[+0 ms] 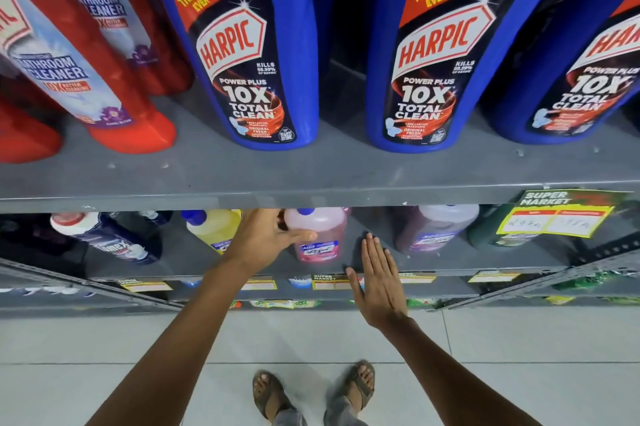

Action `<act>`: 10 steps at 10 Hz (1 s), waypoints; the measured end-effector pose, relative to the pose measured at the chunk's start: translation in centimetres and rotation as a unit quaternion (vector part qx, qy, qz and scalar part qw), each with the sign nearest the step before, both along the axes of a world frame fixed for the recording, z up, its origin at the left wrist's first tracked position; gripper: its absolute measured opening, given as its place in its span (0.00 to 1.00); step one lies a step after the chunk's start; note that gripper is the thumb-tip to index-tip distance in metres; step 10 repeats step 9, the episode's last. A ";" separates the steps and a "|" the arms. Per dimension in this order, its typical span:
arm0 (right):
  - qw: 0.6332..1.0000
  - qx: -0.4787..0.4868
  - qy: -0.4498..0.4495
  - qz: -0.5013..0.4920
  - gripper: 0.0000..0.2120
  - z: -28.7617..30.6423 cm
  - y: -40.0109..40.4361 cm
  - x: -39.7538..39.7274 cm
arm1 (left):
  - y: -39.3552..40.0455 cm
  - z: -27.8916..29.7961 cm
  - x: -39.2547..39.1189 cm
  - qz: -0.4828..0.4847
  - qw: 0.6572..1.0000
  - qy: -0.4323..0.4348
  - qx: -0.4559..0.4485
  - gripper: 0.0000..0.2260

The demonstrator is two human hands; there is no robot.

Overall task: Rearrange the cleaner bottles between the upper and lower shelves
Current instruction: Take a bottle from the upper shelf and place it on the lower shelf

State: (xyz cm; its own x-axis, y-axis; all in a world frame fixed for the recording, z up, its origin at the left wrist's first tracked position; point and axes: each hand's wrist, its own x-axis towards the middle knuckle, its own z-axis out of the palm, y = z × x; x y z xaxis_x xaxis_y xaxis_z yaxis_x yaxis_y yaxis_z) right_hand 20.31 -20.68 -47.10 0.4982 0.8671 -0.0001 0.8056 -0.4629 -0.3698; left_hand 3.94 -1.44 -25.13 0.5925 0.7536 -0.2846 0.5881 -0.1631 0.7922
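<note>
On the lower shelf (450, 263) a pink cleaner bottle (320, 235) with a blue cap stands upright. My left hand (265, 235) is wrapped around its upper left side, thumb across the front. Just right of the bottle, my right hand (379, 280) is flat with fingers straight, not touching it. A yellow bottle (216, 226) stands left of my left hand and a purple bottle (436, 226) to the right. On the upper shelf (311, 180) stand large blue Harpic bottles (256, 55) (446, 51) and red bathroom cleaner bottles (86, 55).
A white-and-blue Domex bottle (104, 238) lies tilted at the lower shelf's left. A dark green bottle (498, 235) sits behind a yellow price tag (554, 218). More price labels (329, 282) line the lower shelf edge. My sandalled feet (311, 391) stand on white floor tiles.
</note>
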 end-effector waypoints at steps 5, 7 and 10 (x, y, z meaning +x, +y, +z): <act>1.000 0.000 0.011 0.001 0.35 0.5 0.0 0.0 | -0.7 -0.2 2.1 -0.039 0.998 -0.045 -0.013 0.27; 0.999 -0.003 0.045 0.015 0.37 0.6 0.4 0.7 | -1.0 -1.7 1.3 -0.030 0.996 -0.085 -0.008 0.29; 0.993 0.032 0.115 -0.022 0.37 3.2 -0.6 0.1 | -4.1 -2.2 -2.0 0.020 0.991 -0.101 0.085 0.37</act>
